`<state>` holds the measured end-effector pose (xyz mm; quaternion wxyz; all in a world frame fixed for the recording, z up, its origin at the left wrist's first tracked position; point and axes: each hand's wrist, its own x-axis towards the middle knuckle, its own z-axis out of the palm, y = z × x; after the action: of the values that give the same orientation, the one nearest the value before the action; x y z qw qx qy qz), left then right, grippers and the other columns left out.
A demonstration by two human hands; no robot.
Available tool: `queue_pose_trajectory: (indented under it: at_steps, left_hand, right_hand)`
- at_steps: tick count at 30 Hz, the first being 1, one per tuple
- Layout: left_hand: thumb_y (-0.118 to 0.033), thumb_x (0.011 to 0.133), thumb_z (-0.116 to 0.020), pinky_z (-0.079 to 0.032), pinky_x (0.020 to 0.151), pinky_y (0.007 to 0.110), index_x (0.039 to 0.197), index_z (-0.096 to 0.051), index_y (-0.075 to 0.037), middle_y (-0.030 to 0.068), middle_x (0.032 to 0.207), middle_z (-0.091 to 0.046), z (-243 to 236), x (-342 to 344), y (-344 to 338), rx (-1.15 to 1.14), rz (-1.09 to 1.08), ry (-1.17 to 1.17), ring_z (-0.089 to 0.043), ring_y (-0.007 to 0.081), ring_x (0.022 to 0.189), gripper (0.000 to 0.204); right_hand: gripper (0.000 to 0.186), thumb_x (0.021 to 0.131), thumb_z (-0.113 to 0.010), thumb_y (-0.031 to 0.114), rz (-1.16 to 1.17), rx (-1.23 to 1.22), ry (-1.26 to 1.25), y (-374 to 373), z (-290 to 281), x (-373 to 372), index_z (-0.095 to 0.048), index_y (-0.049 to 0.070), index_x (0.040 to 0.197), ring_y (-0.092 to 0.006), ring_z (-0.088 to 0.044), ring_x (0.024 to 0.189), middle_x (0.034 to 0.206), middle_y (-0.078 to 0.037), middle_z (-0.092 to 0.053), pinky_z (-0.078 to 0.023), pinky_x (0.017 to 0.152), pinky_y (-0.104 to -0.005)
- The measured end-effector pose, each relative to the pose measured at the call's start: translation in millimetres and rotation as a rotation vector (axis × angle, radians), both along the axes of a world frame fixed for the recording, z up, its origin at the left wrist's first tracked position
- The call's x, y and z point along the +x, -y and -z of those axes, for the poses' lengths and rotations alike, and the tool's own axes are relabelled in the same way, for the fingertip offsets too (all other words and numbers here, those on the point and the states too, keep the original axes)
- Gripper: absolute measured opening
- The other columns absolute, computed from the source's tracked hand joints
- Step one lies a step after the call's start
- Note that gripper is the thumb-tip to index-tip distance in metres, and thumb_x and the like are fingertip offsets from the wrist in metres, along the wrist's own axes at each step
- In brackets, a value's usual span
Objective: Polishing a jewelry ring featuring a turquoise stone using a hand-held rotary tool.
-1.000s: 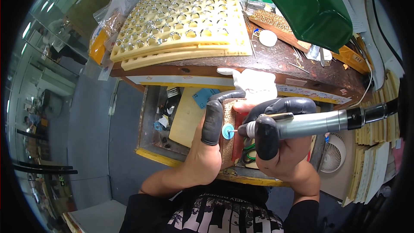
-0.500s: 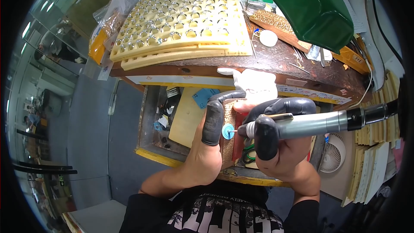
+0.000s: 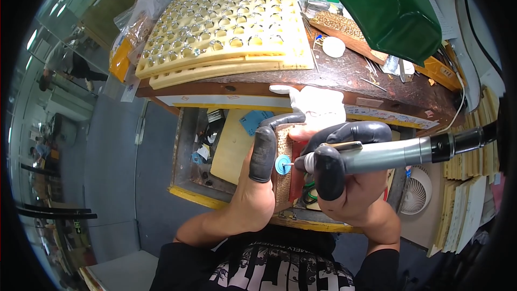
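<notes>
My left hand (image 3: pixel 257 183), with black covers on thumb and index finger, is closed round a narrow block (image 3: pixel 283 191) with a tan, grainy top and a red side. In my right hand (image 3: pixel 350 178), also with black finger covers, is a silver rotary handpiece (image 3: pixel 396 155), pointing left. At its tip a small blue disc (image 3: pixel 282 165) on a thin shaft lies over the block's grainy face. Whether the disc touches the block I cannot tell. Just beyond my hands, a white glove-like piece (image 3: pixel 322 105) sits at the bench edge, partly hidden by my fingers.
Stacked cream trays (image 3: pixel 210 67) hold rows of rings on the bench (image 3: pixel 344 78). A green lamp shade (image 3: pixel 398 27) hangs at right. Nearby are a gold-studded wooden block (image 3: pixel 347 29) and a round white piece (image 3: pixel 334 47). Below, an open drawer (image 3: pixel 196 196) holds scraps; a fan (image 3: pixel 416 193) stands right.
The handpiece, its blue disc and the block have shifted very slightly left. Both hands keep their holds. A person in the left background has changed position.
</notes>
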<state>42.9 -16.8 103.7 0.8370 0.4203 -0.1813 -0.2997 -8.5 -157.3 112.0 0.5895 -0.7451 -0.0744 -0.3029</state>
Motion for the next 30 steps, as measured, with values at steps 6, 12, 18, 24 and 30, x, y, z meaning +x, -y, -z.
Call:
queue_pose_trajectory:
  at_steps: [6,12,18,24,30]
  left_hand:
    - [-0.055,0.108,-0.029,-0.040,0.111,0.038,0.144,-0.038,0.001,0.0139,0.138,-0.051,0.8,0.8,-1.7,0.001,-0.008,-0.030,-0.051,0.0204,0.128,0.067]
    - [-0.057,0.107,-0.029,-0.041,0.110,0.038,0.144,-0.039,-0.001,0.0144,0.137,-0.053,0.4,7.5,-2.5,0.006,0.031,-0.036,-0.053,0.0223,0.126,0.068]
    - [-0.060,0.106,-0.029,-0.045,0.105,0.039,0.140,-0.045,-0.004,0.0167,0.131,-0.058,-4.5,8.7,-1.5,-0.053,0.012,-0.198,-0.058,0.0234,0.119,0.067]
    - [-0.070,0.101,-0.027,-0.053,0.079,0.031,0.134,-0.051,-0.005,0.0108,0.101,-0.066,-0.1,12.4,-7.4,0.058,0.021,-0.178,-0.064,0.0164,0.087,0.077]
    - [-0.072,0.100,-0.027,-0.053,0.079,0.030,0.132,-0.052,-0.005,0.0093,0.097,-0.064,-1.0,12.0,-4.6,0.060,0.000,-0.213,-0.064,0.0161,0.087,0.078]
  right_hand:
    - [0.024,0.085,-0.078,0.008,-0.011,-0.051,-0.029,2.8,-2.8,-0.3,-0.069,-0.005,0.103,-0.0272,-0.073,0.084,0.100,-0.017,-0.073,-0.059,0.071,-0.0344]
    - [0.020,0.085,-0.076,0.007,0.013,-0.013,0.023,0.2,-0.5,-2.9,-0.069,-0.004,0.101,-0.0262,-0.072,0.078,0.096,-0.016,-0.072,-0.059,0.069,-0.0343]
    - [0.014,0.088,-0.073,0.006,-0.016,-0.030,0.085,8.6,6.7,-6.3,-0.066,-0.005,0.094,-0.0230,-0.069,0.076,0.096,-0.017,-0.067,-0.057,0.070,-0.0331]
    - [0.020,0.091,-0.069,0.006,-0.178,0.170,0.070,12.4,7.4,-15.1,-0.061,-0.004,0.106,-0.0210,-0.067,0.091,0.106,-0.017,-0.066,-0.055,0.080,-0.0324]
    - [0.023,0.102,-0.056,0.016,-0.152,-0.160,0.072,17.4,11.4,-15.8,-0.039,0.001,0.110,-0.0248,-0.068,0.086,0.095,-0.020,-0.060,-0.058,0.076,-0.0385]
